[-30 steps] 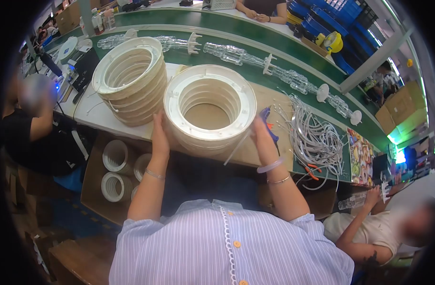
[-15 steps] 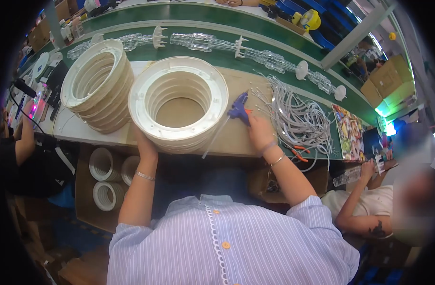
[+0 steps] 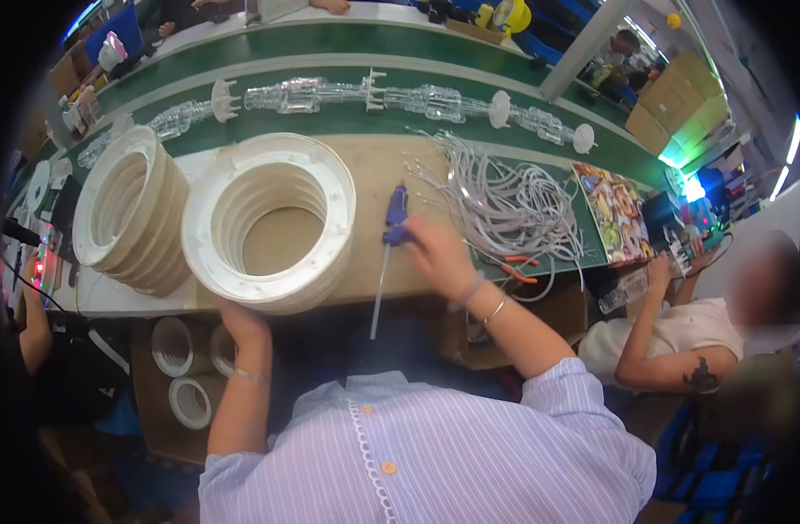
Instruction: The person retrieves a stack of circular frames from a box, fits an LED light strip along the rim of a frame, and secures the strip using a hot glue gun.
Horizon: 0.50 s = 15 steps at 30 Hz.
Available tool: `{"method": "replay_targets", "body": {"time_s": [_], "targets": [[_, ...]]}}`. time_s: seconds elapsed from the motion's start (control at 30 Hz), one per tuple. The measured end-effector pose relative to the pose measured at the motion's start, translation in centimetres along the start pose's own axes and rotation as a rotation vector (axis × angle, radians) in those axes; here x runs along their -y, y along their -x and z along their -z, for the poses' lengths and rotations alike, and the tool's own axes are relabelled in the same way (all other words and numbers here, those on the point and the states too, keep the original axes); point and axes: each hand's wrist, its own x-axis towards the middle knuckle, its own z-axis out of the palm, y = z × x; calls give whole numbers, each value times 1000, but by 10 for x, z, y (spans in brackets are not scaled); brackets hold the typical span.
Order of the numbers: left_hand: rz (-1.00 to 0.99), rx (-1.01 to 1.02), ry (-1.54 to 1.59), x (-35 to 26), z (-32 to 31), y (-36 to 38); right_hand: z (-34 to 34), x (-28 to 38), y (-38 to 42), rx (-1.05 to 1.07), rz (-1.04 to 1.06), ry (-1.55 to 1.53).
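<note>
A white ribbed cylinder [image 3: 199, 240] with a broad ring rim and open middle sits at the bench's near edge. My left hand [image 3: 243, 325] grips its lower near side, the fingertips hidden beneath it. To its right, my right hand [image 3: 439, 258] is closed at the handle end of a blue glue gun [image 3: 397, 210]. The gun's nozzle points toward the back of the bench, and a long pale glue stick [image 3: 379, 293] trails out toward the front edge. A second ribbed cylinder [image 3: 160, 249] stands on the left, touched by neither hand.
Right of the glue gun lies a tangle of white wires [image 3: 513, 201], with orange-handled pliers [image 3: 518, 269] in front. Clear plastic stems [image 3: 308, 94] line the green belt [image 3: 330, 51]. More white rings [image 3: 190, 402] fill a box below. A co-worker [image 3: 671, 336] sits at right.
The view has shifted, moving the bench left and slightly down. The glue gun has turned more upright in my right hand, and its orange trigger is now hidden. My left hand stays at the cylinder.
</note>
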Motion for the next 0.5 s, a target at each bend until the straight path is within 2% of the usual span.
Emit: {"method": "replay_targets", "body": {"time_s": [0.07,0.1,0.17,0.2,0.27,0.33,0.43,0.5], "targets": [[-26,133,-246,12,11,7,-22,22,-1,151,-428,-801],[-35,134,-249,18,14,11,-26,33,-7,146,-423,-808],[52,218,-230,29,16,23,-19,60,-26,203,-919,-1142],[48,216,-234,34,18,27,-33,50,-26,156,-876,-1099],[-181,361,-638,39,20,37,-36,46,-27,106,-908,-1174],[-129,372,-630,35,17,50,-33,42,-25,40,-953,-1238],[-41,393,-591,27,13,67,-20,36,-18,24,-900,-1309],[-7,399,-556,18,11,72,-11,23,-12,62,-663,-922]]}}
